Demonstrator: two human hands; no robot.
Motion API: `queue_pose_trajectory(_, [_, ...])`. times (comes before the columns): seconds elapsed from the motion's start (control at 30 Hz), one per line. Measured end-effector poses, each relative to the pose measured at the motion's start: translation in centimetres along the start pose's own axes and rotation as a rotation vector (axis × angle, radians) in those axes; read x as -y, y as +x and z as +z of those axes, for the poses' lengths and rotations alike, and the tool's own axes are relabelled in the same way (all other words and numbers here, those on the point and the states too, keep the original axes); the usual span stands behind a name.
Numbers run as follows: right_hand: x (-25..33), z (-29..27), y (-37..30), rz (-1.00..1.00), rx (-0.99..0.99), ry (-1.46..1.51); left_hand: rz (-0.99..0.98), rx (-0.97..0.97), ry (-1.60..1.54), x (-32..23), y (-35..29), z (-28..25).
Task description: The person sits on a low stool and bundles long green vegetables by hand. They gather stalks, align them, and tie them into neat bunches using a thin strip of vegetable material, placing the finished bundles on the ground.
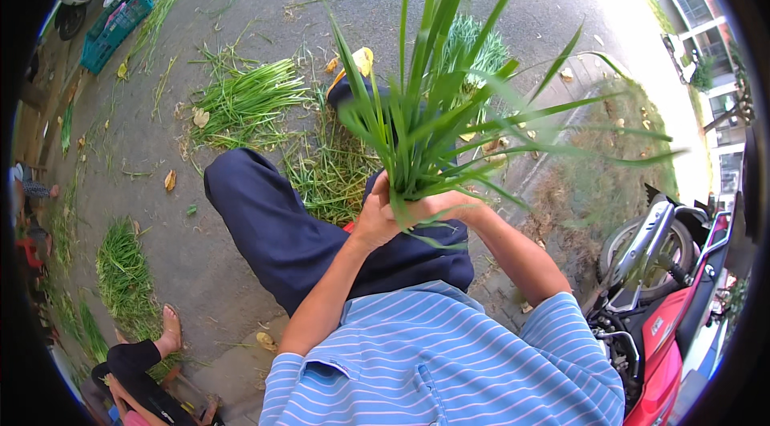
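Observation:
A bunch of long green leafy stalks [437, 97] stands upright in front of me, its leaves fanning up and out. My left hand [377, 213] and my right hand [445, 205] are both closed around its base, close together above my lap. I sit with dark blue trousers [273, 225] and a blue striped shirt [433, 362] showing below.
Piles of the same greens lie on the pavement: one ahead left [249, 97], one by my knees [329, 173], one at left [124, 277]. Another person's bare foot [170, 330] is lower left. A red motorbike [674, 298] stands close at right. A teal crate [116, 25] sits far left.

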State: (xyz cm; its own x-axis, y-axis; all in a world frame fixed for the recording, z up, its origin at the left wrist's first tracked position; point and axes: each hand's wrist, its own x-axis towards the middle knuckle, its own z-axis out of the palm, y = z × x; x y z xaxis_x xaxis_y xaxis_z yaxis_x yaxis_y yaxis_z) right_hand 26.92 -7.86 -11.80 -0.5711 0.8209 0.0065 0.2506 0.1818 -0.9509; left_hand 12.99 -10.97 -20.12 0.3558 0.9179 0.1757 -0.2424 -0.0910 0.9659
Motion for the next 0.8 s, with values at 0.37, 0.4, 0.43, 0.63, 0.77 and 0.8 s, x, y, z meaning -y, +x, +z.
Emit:
queue_pose_trajectory(0.37, [3.2, -0.6, 0.5, 0.049, -0.047, 0.014, 0.028, -0.176, 0.116, -3.4, 0.1, 2.0])
queue_pose_trajectory(0.4, [1.1, 0.3, 0.2, 0.025, -0.025, -0.056, 0.005, -0.185, 0.124, -0.5, -0.7, 1.8])
queue_pose_trajectory(0.43, [0.6, 0.8, 0.5, -0.003, 0.003, -0.128, -0.016, -0.2, 0.134, -0.3, -0.7, 1.8])
queue_pose_trajectory(0.63, [3.9, 0.6, 1.2, 0.219, -0.005, 0.036, -0.166, -0.143, -0.177, -0.6, -1.5, 2.1])
queue_pose_trajectory(0.77, [1.6, 1.1, 0.4, 0.248, -0.019, 0.023, -0.128, -0.156, -0.13, 1.7, -1.9, 1.9])
queue_pose_trajectory(0.8, [1.3, 1.0, 0.2, 0.266, -0.026, 0.121, -0.085, -0.168, -0.11, 2.4, -2.1, 2.1])
